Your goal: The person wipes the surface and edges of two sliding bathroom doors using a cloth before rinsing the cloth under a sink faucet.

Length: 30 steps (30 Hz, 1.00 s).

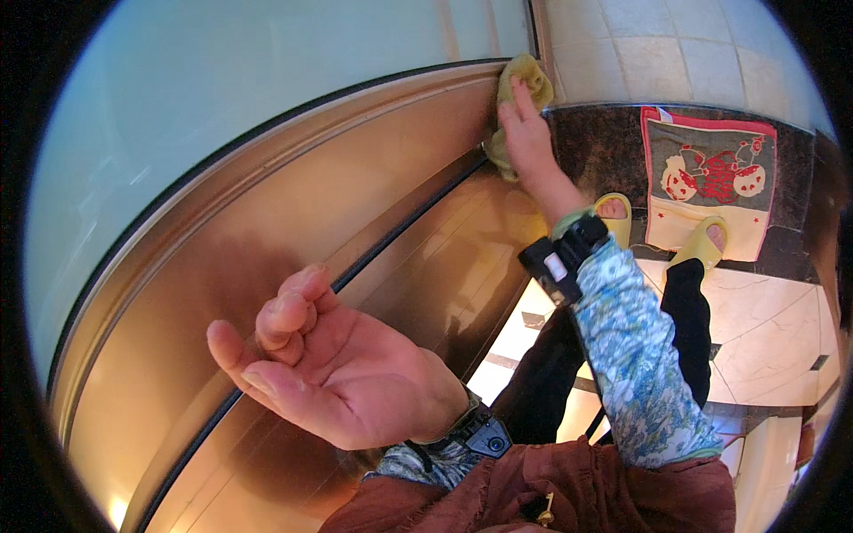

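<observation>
My right hand [526, 133] reaches far forward and presses a yellow-green cloth [523, 70] against the corner of a bronze-coloured metal door [373, 153]. Part of the cloth hangs down below the fingers along the door's edge. Just above that corner is the lower end of a frosted glass pane [266, 73], edged by a black seal. My left hand [333, 373] is held in front of the door's lower part, palm up, its fingers loosely curled and apart. Nothing is in it. Whether its back touches the door cannot be seen.
A mat with a bear pattern [713, 180] lies on dark stone flooring by a tiled wall [653, 60]. My feet are in yellow slippers [706, 240], one overlapping the mat's edge. Pale floor tiles [766, 333] extend behind them. A wrist device [563, 260] sits on my right forearm.
</observation>
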### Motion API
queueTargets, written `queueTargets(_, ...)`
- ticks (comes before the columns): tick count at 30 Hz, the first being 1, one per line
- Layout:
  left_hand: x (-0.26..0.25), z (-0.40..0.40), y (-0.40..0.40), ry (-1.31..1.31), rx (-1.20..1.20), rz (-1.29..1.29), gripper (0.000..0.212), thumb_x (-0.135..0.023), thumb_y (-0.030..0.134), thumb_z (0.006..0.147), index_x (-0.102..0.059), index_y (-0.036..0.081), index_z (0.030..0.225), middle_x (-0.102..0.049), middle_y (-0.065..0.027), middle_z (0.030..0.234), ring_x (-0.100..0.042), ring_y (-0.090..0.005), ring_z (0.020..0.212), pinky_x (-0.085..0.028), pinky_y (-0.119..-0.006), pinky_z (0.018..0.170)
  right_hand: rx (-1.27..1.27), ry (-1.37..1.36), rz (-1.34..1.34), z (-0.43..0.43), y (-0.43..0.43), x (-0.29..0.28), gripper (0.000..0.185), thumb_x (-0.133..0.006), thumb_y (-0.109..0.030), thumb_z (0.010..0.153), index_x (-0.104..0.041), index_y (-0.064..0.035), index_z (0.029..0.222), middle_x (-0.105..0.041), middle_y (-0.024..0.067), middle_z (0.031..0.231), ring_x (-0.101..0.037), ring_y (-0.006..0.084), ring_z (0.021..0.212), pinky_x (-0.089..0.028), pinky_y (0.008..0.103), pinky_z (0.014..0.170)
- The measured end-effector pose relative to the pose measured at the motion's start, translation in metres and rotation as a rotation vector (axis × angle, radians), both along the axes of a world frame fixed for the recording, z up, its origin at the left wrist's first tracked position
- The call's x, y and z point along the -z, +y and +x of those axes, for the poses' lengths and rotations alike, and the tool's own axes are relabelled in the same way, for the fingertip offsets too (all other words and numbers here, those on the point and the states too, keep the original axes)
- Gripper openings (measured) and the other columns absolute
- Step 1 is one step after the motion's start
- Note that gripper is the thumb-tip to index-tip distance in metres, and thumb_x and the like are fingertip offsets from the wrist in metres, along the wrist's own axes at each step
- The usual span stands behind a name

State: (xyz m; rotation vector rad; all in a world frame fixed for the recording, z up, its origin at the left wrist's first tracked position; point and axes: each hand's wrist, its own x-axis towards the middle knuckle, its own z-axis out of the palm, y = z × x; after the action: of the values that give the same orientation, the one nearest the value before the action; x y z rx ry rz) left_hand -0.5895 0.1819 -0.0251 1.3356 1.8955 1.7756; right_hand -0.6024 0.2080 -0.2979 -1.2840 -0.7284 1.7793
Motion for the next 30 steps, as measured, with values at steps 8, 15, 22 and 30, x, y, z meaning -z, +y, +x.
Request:
queueTargets(8,-0.009,-0.023,-0.026,-0.029,-0.008,0.109,0.034,-0.035,0.023,0.089,-0.043,0.003,0.115,-0.061,-0.0137,0.087,-0.056,-0.0279,0.080,-0.045,-0.042,0.075,-0.252,0.173,0.802,0.010,-0.049,-0.185,0.040,-0.048,-0.031,0.082,-0.049,-0.0150,0.119,-0.033,0.0140,0.133,-0.021,0.0390,0.126,-0.016,0.0525,0.100)
queueTargets(15,0.038,-0.029,-0.028,-0.057,0.001,0.118,0.034,-0.034,0.022,0.089,-0.043,0.002,0.115,-0.061,-0.0113,0.083,-0.055,-0.0277,0.078,-0.044,-0.044,0.075,-0.028,-0.074,0.591,-0.023,-0.031,-0.068,0.051,-0.051,-0.018,0.076,-0.040,-0.0086,0.124,-0.031,0.0182,0.132,-0.025,0.0387,0.123,-0.019,0.0461,0.102)
queueTargets(22,0.089,-0.029,-0.015,-0.078,-0.082,0.025,0.033,-0.034,0.022,0.090,-0.047,0.003,0.113,-0.054,-0.0021,0.067,-0.050,-0.0193,0.066,-0.041,-0.044,0.078,0.009,-0.092,0.267,-0.031,-0.008,0.106,0.047,-0.037,-0.018,0.086,-0.029,-0.0035,0.131,-0.026,0.0221,0.135,-0.024,0.0333,0.126,-0.018,0.0345,0.104)
queueTargets(30,0.133,-0.026,-0.007,-0.068,-0.151,0.015,0.034,-0.032,0.022,0.091,-0.044,0.004,0.117,-0.034,0.0030,0.057,-0.031,-0.0125,0.055,-0.030,-0.032,0.061,-0.142,-0.018,-0.331,-0.026,0.023,0.210,0.053,-0.036,-0.025,0.087,-0.023,-0.0043,0.134,-0.032,0.0187,0.133,-0.035,0.0299,0.119,-0.028,0.0315,0.096)
